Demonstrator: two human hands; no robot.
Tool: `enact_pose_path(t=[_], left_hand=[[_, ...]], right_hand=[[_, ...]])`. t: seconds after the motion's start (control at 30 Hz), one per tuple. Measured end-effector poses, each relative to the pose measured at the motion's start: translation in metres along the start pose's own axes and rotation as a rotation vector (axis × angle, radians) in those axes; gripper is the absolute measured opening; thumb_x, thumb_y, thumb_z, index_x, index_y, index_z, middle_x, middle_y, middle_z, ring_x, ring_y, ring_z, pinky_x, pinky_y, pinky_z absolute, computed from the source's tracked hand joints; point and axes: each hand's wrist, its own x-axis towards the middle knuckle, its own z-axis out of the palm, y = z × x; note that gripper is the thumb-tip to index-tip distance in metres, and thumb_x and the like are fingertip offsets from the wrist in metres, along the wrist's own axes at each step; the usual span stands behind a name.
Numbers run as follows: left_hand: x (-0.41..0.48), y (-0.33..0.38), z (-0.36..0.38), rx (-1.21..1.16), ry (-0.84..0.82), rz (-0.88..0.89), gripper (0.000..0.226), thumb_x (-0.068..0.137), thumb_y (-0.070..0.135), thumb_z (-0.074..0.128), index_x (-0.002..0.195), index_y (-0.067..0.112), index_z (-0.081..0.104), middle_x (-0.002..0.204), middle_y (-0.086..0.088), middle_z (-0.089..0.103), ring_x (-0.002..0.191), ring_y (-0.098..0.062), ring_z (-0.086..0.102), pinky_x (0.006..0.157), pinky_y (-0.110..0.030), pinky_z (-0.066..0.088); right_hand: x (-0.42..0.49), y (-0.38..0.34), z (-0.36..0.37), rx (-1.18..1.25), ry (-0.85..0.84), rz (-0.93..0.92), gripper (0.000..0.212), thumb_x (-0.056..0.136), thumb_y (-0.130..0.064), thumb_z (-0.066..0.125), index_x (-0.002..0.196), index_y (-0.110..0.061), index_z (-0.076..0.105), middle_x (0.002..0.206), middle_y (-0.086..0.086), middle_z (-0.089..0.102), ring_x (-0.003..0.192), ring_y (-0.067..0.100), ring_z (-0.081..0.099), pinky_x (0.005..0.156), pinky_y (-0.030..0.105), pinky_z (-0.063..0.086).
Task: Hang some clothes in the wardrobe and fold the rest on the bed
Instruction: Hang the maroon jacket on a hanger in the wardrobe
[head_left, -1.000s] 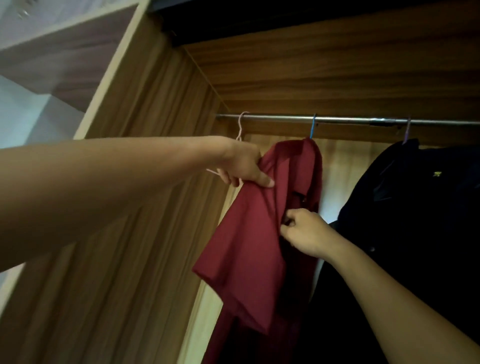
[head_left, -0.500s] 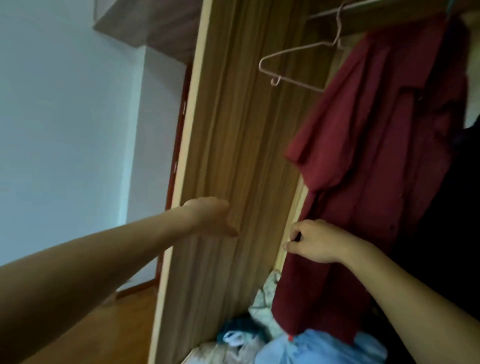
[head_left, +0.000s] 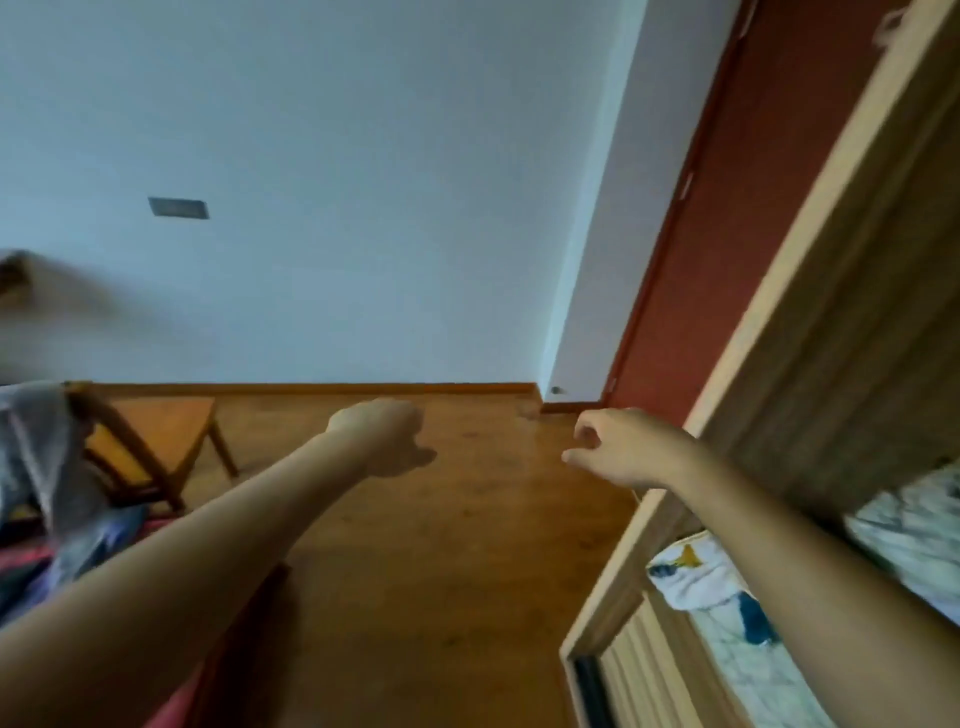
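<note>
Near R: wardrobe w/ wood side panel. In its bottom lies a heap of pale printed clothes, partly behind your R forearm. Near L edge there's blurred coloured fabric, can't tell what.

Mid-frame, both your arms reach out over the wood floor. Your left hand has fingers loosely curled under and holds nothing. Your right hand is loosely curled too, also empty, just beside the wardrobe's front edge. The hands are apart.

Farther L: wooden chair w/ grey garment draped over its back.

Far: pale wall w/ small grey plate; red-brown door at R.
</note>
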Motion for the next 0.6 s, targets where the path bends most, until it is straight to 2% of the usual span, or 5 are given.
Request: enact_pose_path(t=[0.07,0.2,0.3,0.47,0.6], left_hand=[[-0.029,-0.055,0.013,-0.033,-0.015,-0.139,0.048,0.091,0.059,0.060,0.124,0.023,0.061,0.116,0.000,0.064,0.103,-0.022,0.062,0.084,-0.039,0.056],[-0.091,-0.144,0.043,-0.107,0.003,-0.401,0.044,0.089,0.056,0.061,0.120,0.025,0.062,0.120,-0.003,0.064,0.111,-0.026,0.062,0.083,-0.038,0.053],[-0.140,-0.190,0.065,-0.162,0.012,-0.593,0.037,0.089,0.053,0.059,0.114,0.026,0.062,0.123,-0.002,0.063,0.115,-0.028,0.060,0.086,-0.041,0.052],[-0.224,-0.227,0.101,-0.263,0.040,-0.938,0.038,0.087,0.053,0.058,0.111,0.023,0.062,0.117,-0.003,0.064,0.110,-0.028,0.062,0.086,-0.042,0.053],[-0.287,-0.231,0.132,-0.358,0.050,-1.187,0.040,0.088,0.052,0.058,0.115,0.023,0.063,0.118,-0.003,0.063,0.112,-0.028,0.061,0.084,-0.037,0.052]], right_hand=[[0.023,-0.060,0.019,-0.056,-0.038,-0.135,0.052,0.090,-0.066,0.055,0.131,-0.035,0.056,0.132,-0.002,0.061,0.108,0.021,0.062,0.087,0.039,0.054],[0.061,-0.174,0.056,-0.111,-0.079,-0.429,0.048,0.090,-0.068,0.052,0.129,-0.040,0.055,0.130,-0.006,0.063,0.105,0.018,0.062,0.073,0.034,0.051],[0.082,-0.252,0.081,-0.141,-0.194,-0.595,0.050,0.091,-0.065,0.055,0.131,-0.037,0.053,0.130,-0.005,0.063,0.104,0.016,0.062,0.079,0.035,0.055],[0.090,-0.365,0.117,-0.197,-0.301,-0.889,0.052,0.090,-0.064,0.055,0.133,-0.034,0.053,0.130,-0.004,0.064,0.110,0.018,0.063,0.090,0.041,0.055],[0.073,-0.437,0.148,-0.270,-0.358,-1.153,0.053,0.091,-0.063,0.052,0.130,-0.028,0.055,0.128,0.001,0.066,0.115,0.023,0.062,0.089,0.037,0.050]])
